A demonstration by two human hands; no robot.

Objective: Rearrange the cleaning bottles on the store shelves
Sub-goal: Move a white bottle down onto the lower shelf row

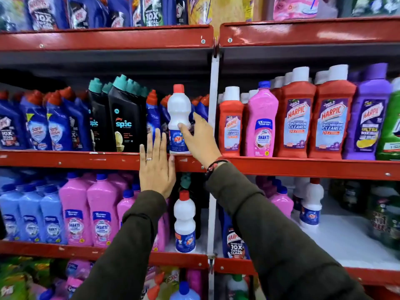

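Note:
A white bottle [179, 105] with a red cap and a blue label stands at the front edge of the middle shelf [65, 158], in front of blue bottles. My right hand [201, 141] grips it from the right, thumb on its front and fingers round its side. Just left of it, my left hand [155, 169] is flat and open against the red shelf edge, fingers pointing up. Black bottles with teal caps [125, 118] stand to the left of the white one. A second white bottle [185, 221] stands on the shelf below.
A white upright post [213, 105] divides the shelving just right of the held bottle. Beyond it stand a pink bottle [262, 122] and red bathroom cleaner bottles [296, 122]. Blue bottles [56, 124] fill the middle shelf's left. Pink and light blue bottles crowd the lower shelf.

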